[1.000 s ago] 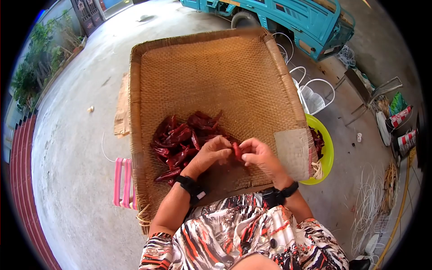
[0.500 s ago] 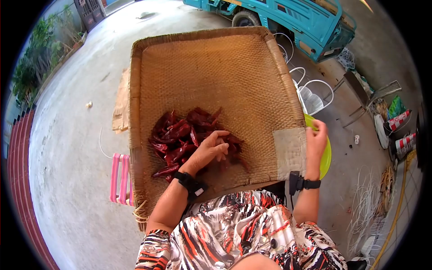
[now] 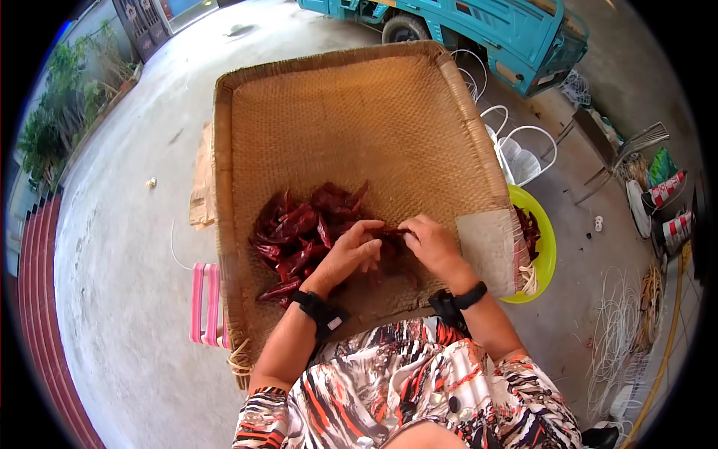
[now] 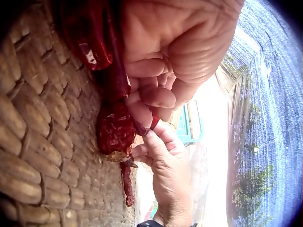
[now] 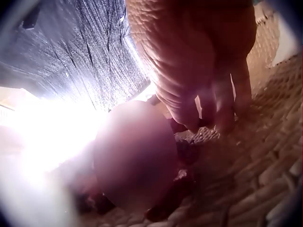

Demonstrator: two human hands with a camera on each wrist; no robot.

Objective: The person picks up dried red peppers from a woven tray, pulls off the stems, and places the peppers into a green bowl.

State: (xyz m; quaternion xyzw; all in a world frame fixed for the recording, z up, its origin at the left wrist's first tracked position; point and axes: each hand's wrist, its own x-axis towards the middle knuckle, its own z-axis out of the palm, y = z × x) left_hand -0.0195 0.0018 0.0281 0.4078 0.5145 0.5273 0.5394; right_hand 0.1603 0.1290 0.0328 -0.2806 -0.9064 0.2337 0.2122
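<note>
A heap of dark red dried chili peppers [image 3: 295, 228] lies in a woven tray [image 3: 359, 120]. Over the heap's right side, my left hand [image 3: 345, 256] pinches one end of a red chili pepper [image 4: 155, 122] between thumb and fingers. My right hand [image 3: 435, 248] faces it from the right, its thumb and fingertips on the same pepper's other end. The right wrist view shows my right hand [image 5: 199, 61] from close up, fingers pointing down near the tray's weave. Wrinkled peppers lie just under the left fingers in the left wrist view.
A yellow-green bowl [image 3: 548, 254] with red peppers in it stands by the tray's right edge. Behind it are white baskets [image 3: 520, 161]. A pink-striped stool [image 3: 198, 303] is at the left, a teal cargo vehicle [image 3: 516, 45] at the back right.
Half a second ago my right hand was out over the bowl at the right; it has come back to the left hand, and a pepper is now between them. The left hand has barely moved.
</note>
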